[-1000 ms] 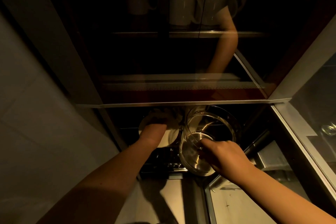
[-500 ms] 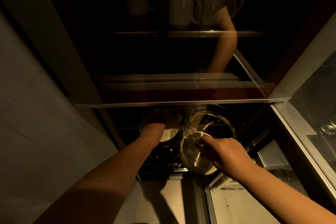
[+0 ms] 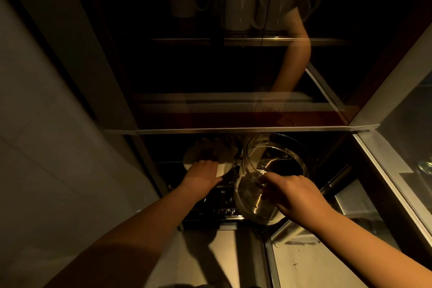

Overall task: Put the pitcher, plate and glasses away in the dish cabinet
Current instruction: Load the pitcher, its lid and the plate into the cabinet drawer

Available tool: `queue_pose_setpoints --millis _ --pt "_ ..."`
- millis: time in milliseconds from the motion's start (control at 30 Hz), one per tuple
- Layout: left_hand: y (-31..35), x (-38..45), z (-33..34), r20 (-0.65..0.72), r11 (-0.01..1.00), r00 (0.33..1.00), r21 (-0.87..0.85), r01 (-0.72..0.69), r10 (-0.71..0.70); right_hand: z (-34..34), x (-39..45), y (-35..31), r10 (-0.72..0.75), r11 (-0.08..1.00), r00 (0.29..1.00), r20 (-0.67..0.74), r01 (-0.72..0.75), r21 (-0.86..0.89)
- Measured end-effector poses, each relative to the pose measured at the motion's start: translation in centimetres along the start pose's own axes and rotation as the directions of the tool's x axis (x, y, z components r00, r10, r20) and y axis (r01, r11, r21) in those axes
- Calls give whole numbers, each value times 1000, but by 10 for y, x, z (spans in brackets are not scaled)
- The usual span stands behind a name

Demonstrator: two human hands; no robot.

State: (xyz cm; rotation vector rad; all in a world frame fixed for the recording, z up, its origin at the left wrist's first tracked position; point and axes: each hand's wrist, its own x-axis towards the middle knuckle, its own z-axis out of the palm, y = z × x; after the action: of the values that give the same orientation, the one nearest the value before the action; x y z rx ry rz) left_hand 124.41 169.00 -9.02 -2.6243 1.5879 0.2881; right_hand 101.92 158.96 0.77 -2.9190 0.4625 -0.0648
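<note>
Scene is dim overall, with a warm amber cast. Light falls from the near side onto both forearms and the pale wall [image 3: 42, 147] at left; the far cabinet interior is close to black. The mugs [image 3: 236, 4] on the far upper shelf show only as faint grey shapes. The glass door [image 3: 233, 77] carries a reflection of an arm, and glare streaks run along its lower edge. Highlights glint on the pitcher [image 3: 268, 184]. Straight edges bow toward the frame borders. Detail is soft and grainy in the shadows.

One glass pitcher [image 3: 268, 184], one white plate [image 3: 224, 166], three white mugs [image 3: 236, 7], two hands [image 3: 294, 196].
</note>
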Motion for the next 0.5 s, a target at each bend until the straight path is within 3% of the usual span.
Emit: queue_pose_setpoints --millis 267,367,500 --pt "1 -13 16 -197 995 977 64 -74 86 -4 0 -4 9 1000 1000 2 -9 18" --pt "-1 -16 18 -204 991 970 28 -130 133 -5 -1 -4 4 1000 1000 4 -4 17" --pt "-6 -20 23 -168 982 971 108 -155 172 -5 -1 -5 6 1000 1000 12 -6 12"
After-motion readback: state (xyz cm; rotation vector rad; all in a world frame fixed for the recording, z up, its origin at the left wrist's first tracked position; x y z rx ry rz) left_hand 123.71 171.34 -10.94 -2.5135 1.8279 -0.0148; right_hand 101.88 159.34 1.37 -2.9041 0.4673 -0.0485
